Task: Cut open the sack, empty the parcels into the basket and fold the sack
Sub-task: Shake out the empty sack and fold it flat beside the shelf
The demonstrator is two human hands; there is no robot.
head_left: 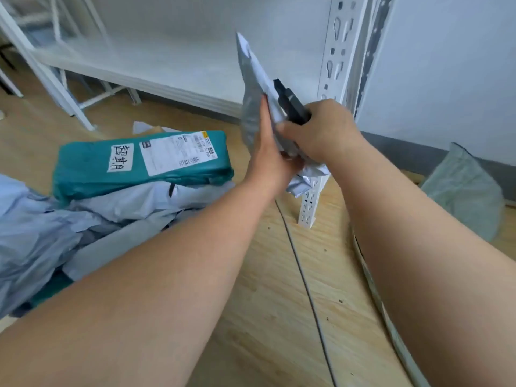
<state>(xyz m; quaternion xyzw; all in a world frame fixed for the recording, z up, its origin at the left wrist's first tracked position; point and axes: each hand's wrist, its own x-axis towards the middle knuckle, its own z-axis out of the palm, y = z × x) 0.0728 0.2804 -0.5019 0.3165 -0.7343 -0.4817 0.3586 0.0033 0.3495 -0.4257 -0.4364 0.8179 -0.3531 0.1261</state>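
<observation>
Left hand (pixel 269 152) grips the grey sack (pixel 252 107), held upright, long axis pointing up. Right hand (pixel 321 129) clenches a black cutter (pixel 290 103) touching it. White shelf post (pixel 339 79) stands right behind; teal parcel (pixel 139 160) lies on open floor to the left.

A grey plastic parcel (pixel 252 107) stands upright in the air, its pointed top corner high, its crumpled lower end bunched below. A black cutter (pixel 290 103) lies against its right side, tip pointing up. A teal parcel (pixel 139 160) with white labels lies flat on pale grey sacks (pixel 55 227) on the floor.
</observation>
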